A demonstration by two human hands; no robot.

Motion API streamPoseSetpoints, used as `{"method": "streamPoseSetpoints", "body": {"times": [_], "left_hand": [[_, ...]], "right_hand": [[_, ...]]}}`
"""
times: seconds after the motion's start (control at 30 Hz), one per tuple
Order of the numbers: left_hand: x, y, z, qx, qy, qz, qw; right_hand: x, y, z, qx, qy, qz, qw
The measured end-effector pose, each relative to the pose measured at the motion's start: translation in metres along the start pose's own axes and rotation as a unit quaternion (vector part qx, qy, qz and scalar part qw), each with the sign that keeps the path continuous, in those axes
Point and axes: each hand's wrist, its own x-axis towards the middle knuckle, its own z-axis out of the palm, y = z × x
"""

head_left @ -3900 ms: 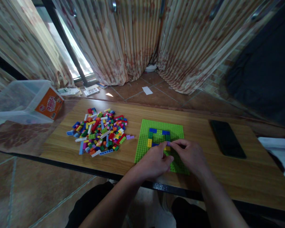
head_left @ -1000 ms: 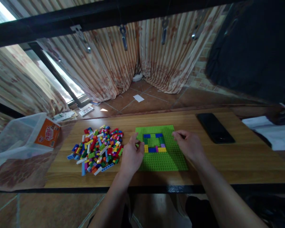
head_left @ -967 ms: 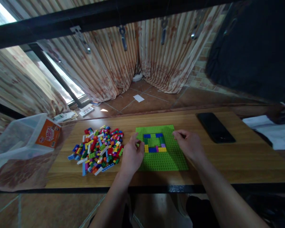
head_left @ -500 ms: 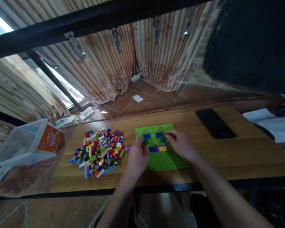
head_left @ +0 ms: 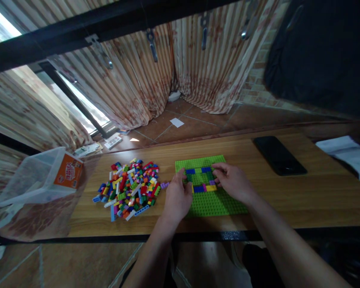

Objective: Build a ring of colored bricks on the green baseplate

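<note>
Hands on green baseplate (head_left: 211, 202), left hand (head_left: 177, 197) and right hand (head_left: 234, 182) flanking brick frame (head_left: 201, 180), grips unclear

Black phone (head_left: 279, 155) on wooden table (head_left: 303, 192); clear bin (head_left: 39, 176) far left; white cloth, perhaps paper (head_left: 349, 154), right.

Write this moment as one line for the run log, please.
left hand: on green baseplate left side | right hand: on brick frame | brick pile: left
</note>
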Motion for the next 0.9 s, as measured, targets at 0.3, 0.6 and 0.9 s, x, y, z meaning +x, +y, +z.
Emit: {"method": "streamPoseSetpoints", "body": {"times": [0.3, 0.6, 0.9], "left_hand": [[0.0017, -0.0047, 0.0011, 0.000, 0.022, 0.014, 1.000], [0.0025, -0.0048, 0.0023, -0.035, 0.019, 0.020, 0.999], [0.0054, -0.0073, -0.0025, -0.049, 0.016, -0.001, 0.999]], "right_hand": [[0.0005, -0.0026, -0.0021, -0.068, 0.059, -0.016, 0.996], [-0.0018, -0.0007, -0.0052, -0.069, 0.056, -0.033, 0.995], [-0.0015, -0.0021, -0.0002, -0.054, 0.036, -0.030, 0.997]]}}
